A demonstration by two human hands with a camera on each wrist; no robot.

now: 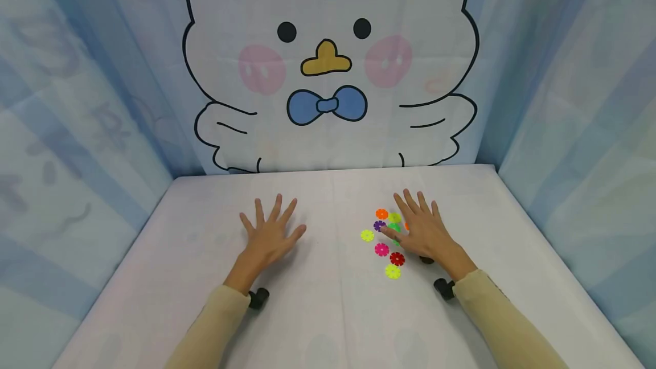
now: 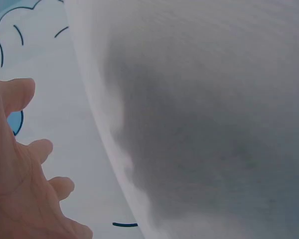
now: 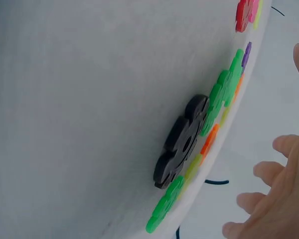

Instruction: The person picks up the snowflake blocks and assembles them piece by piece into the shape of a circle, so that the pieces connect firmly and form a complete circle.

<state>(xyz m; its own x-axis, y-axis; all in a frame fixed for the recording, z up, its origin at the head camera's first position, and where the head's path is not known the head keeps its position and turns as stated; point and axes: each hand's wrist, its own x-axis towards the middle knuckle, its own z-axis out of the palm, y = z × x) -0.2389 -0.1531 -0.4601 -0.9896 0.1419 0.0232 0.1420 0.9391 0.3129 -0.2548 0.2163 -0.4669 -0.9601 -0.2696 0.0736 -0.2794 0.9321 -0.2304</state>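
Several notched, flower-shaped plastic discs lie flat on the white-covered table, right of the middle. Among them are an orange disc (image 1: 381, 214), a pink disc (image 1: 381, 249), a red disc (image 1: 397, 259) and a yellow disc (image 1: 367, 236). Over part of this group hovers my right hand (image 1: 425, 233), fingers spread and holding nothing; it hides some discs. A black disc (image 3: 182, 142) shows close up in the right wrist view, beside green discs (image 3: 165, 204). Well to the left, my left hand (image 1: 268, 242) is spread above the bare cloth, its shadow below, and grips nothing.
The table (image 1: 318, 300) has a pale cloth. Behind it hangs a curtain (image 1: 328, 147) printed with a cartoon bird, and blue-white curtains (image 1: 66, 158) stand along both sides. A small black wrist camera (image 1: 258, 298) sits at the left cuff, another (image 1: 443, 288) at the right.
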